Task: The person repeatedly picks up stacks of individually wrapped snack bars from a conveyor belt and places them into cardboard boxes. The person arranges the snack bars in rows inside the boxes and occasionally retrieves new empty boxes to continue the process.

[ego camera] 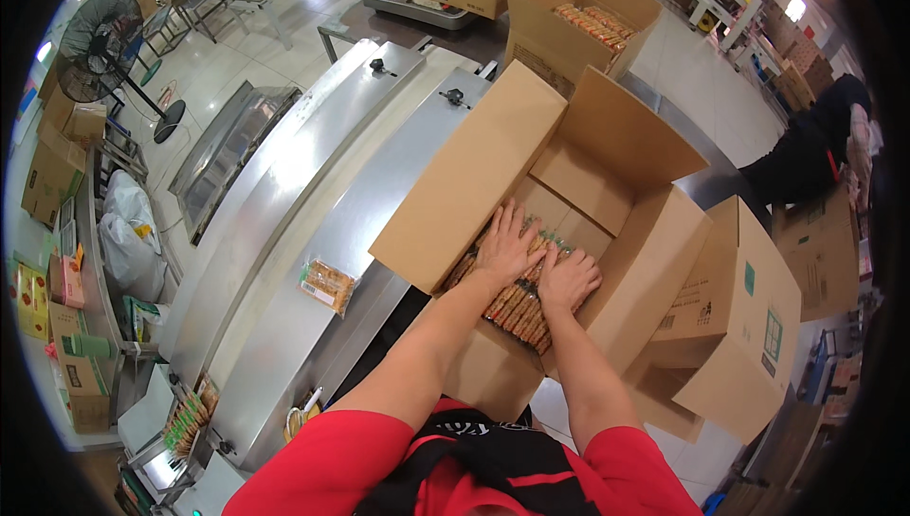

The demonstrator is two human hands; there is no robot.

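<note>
An open cardboard carton [640,267] tilts before me, its flaps spread. Inside it, rows of clear-wrapped snack packets [522,320] stand on edge, packed side by side. Palm down, my left hand [506,246] lies on top of the packets near the left wall, fingers spread. My right hand [567,280] rests on the same packets further right, fingers apart and slightly bent. The two thumbs are close together. Part of the rows is hidden beneath both hands. A single snack packet [328,287] lies on the steel conveyor cover [384,210], left of the carton.
Another carton [739,317] stands at the right; one holding packets [593,25] is beyond mine. A carton sits on a scale [419,11] at the back. More packets [188,423] stand at the conveyor's lower left. A floor fan [103,47] is far left; a person [810,146] bends at right.
</note>
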